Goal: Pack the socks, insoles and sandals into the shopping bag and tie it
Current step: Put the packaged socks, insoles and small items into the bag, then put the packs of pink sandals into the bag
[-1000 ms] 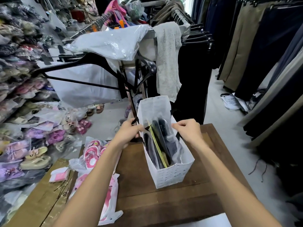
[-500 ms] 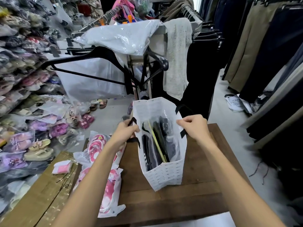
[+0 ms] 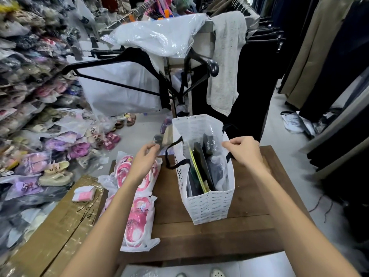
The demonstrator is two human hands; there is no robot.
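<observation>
The white shopping bag (image 3: 207, 204) stands upright on the brown wooden bench (image 3: 249, 196), its mouth open. Inside it, dark flat packs in clear wrap stand on edge, one with a yellow-green border; whether these are socks or insoles cannot be told.

The right hand (image 3: 246, 149) is at the bag's right rim, its fingers (image 3: 229, 144) curled and pinching the rim where the right black handle (image 3: 229, 155) joins the bag.

The left hand (image 3: 143, 162) is left of the bag and clear of it, hovering over the far end of the bagged pink sandals (image 3: 137, 206). Its fingers are loosely bent and blurred; whether they touch the wrap cannot be told. The left black handle (image 3: 171, 156) hangs free on the bag's left wall, just right of that hand.

The sandals lie in white plastic on the bench, left of the bag and apart from it. Farther left of the bag, a small pink-and-white packet (image 3: 83, 193) rests on a cardboard box (image 3: 56, 226).
</observation>
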